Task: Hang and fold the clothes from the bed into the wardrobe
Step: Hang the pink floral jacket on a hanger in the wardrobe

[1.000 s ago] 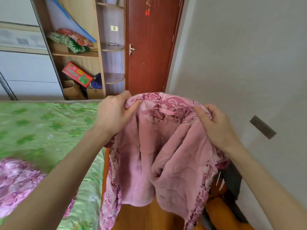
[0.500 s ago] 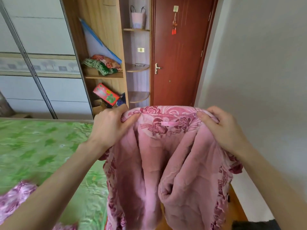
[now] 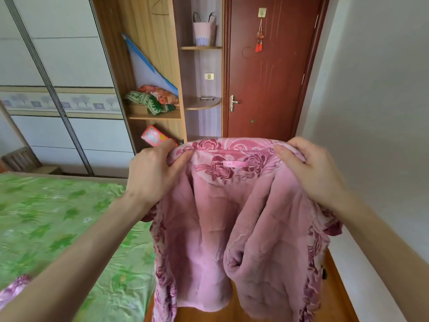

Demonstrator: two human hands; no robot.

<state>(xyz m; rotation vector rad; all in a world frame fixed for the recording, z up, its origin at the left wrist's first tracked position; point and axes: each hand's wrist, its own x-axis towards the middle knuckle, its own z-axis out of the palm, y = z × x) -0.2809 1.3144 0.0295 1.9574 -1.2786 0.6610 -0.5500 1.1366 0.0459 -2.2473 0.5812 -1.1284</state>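
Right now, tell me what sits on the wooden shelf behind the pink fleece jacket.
A green-and-white patterned bundle and an orange floral one sit there. The jacket covers the compartment below, except part of a red box.

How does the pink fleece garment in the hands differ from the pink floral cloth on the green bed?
The pink fleece garment hangs lifted, gripped at its collar by the left hand and right hand; the pink floral cloth lies untouched on the green bed. The garment shows fully; the cloth is mostly cut off. Both share a rose pattern.

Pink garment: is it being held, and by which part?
Yes. The left hand and right hand grip the pink garment at either end of its collar.
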